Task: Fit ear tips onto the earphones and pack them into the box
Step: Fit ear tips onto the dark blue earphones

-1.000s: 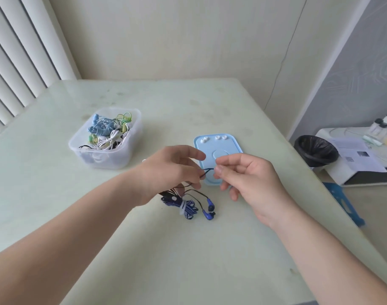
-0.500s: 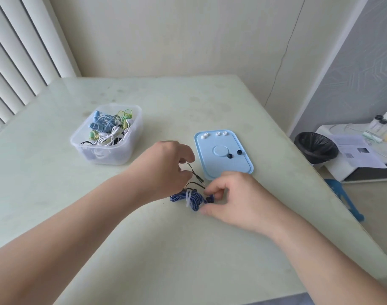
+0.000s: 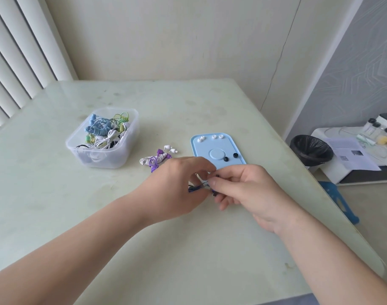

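left hand (image 3: 179, 186): fingers curled, pinching the cable bundle of the blue earphones (image 3: 195, 188)
right hand (image 3: 243, 190): thumb and forefinger pinch a dark end of the same set; other fingers curled under
blue earphones: between both hands, mostly hidden; tip fitted or not, cannot tell
box (image 3: 104, 159): clear, 10 o'clock from hands, well apart; holds tangled blue, green and white sets
purple set (image 3: 155, 160): on table (image 3: 188, 249), 11 o'clock from hands, between box and lid
lid (image 3: 238, 148): light blue, flat, 12 o'clock from right hand
white tips (image 3: 200, 140): three along lid's far edge
black tips (image 3: 226, 159): two, mid-lid
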Motion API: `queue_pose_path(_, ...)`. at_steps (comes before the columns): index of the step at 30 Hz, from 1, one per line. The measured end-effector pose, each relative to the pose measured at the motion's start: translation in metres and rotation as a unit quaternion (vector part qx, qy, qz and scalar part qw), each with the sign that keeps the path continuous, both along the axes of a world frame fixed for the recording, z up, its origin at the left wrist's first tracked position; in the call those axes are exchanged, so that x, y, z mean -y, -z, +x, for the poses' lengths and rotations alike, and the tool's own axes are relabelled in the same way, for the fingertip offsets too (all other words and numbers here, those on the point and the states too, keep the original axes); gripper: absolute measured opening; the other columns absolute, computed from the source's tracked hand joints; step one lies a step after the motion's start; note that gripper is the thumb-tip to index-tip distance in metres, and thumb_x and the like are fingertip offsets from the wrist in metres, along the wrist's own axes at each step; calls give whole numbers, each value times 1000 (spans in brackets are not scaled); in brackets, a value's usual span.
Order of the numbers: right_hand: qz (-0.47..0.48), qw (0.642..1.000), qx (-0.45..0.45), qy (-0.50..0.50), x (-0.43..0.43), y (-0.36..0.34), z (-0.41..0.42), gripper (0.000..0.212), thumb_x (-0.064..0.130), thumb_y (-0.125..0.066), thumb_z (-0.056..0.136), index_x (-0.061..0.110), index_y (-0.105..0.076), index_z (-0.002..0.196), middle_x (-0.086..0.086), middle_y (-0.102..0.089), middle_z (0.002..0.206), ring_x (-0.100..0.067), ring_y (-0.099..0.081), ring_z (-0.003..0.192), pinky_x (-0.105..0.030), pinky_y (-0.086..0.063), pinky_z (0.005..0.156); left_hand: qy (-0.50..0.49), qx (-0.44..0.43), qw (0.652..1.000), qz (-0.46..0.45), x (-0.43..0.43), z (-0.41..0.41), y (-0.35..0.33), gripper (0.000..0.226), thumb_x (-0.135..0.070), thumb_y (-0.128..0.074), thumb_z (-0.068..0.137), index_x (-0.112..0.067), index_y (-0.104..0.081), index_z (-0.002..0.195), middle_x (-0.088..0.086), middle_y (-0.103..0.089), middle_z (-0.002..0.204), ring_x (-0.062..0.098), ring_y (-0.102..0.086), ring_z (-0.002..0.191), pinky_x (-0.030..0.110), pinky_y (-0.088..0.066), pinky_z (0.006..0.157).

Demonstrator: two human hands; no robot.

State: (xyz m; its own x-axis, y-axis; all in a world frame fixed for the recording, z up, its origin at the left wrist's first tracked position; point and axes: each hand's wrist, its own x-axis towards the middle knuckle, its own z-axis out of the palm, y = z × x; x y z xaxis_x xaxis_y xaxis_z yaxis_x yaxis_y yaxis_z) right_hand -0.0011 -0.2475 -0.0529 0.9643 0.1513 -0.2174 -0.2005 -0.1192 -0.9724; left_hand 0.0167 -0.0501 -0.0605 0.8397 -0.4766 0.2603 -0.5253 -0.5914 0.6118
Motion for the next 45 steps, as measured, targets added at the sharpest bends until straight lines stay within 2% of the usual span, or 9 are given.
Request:
queue_pose_path(6,86,995,-23,43,8,1,6,28,7,-79,86,3,-72,112,-16,-71,84,-27,-65,69,-34,-56,63,-16,-25,998,-61,6,3,2,22,-7,-77,89,-20,-76,107,-10,-74,85,9,-73,77,16,-55,63)
queue_pose_path(11,115,992,-23,39,9,4,8,25,-1,-73,89,1,-70,113,-21,-74,91,-28,-70,75,-35,-59,69,-31,-16,995,-88,7,5,6,32,-1,-74,88,-22,-77,113,-14,-72,95,10,-72,77,22,-58,65)
queue_pose_path(16,157,985,-42,57,8,5,11,23,4,-73,89,-6,-71,110,-20,-75,88,-23,-68,68,-30,-59,63,-24,24,994,-102,14,1,6,50,6,-66,83,-28,-76,118,-23,-68,92,10,-72,72,28,-58,63)
queue_pose_path(20,158,985,-32,60,9,6,12,23,9,-70,92,-7,-70,109,-20,-73,86,-22,-67,66,-30,-57,61,-67,-83,980,-165,20,3,2,47,5,-66,88,-36,-78,108,-15,-77,94,6,-77,75,34,-64,71)
queue_pose_path(23,175,981,-36,77,8,6,15,22,10,-72,90,-8,-69,104,-18,-72,85,-23,-67,67,-29,-57,59,-73,-156,958,-228,21,6,0,27,-2,-69,94,-24,-80,106,-5,-79,93,15,-79,80,38,-65,78)
queue_pose_path(28,164,982,-19,95,10,8,17,12,4,-76,86,-1,-71,96,-16,-70,79,-25,-67,66,-31,-57,59,-114,-234,910,-322,22,11,1,30,-1,-73,92,-23,-76,112,13,-74,86,29,-79,75,43,-64,81)
queue_pose_path(34,117,988,-1,105,10,12,18,7,3,-75,88,-1,-77,93,-17,-72,80,-26,-68,67,-32,-59,61,-96,-307,882,-345,20,12,9,27,-12,-64,100,-18,-71,126,7,-79,99,24,-78,93,43,-59,98)
queue_pose_path(39,110,990,3,89,9,11,18,12,-3,-71,90,-3,-75,101,-21,-74,85,-27,-71,69,-32,-59,63,-123,-270,877,-379,21,11,8,19,-12,-68,98,-19,-75,115,6,-80,98,23,-79,88,38,-61,92)
queue_pose_path(45,110,991,7,80,8,6,15,10,0,-76,85,-2,-76,95,-23,-76,86,-29,-71,71,-33,-60,65,-132,-252,874,-393,24,8,10,12,-11,-70,97,-18,-76,105,0,-81,92,16,-78,86,28,-62,84)
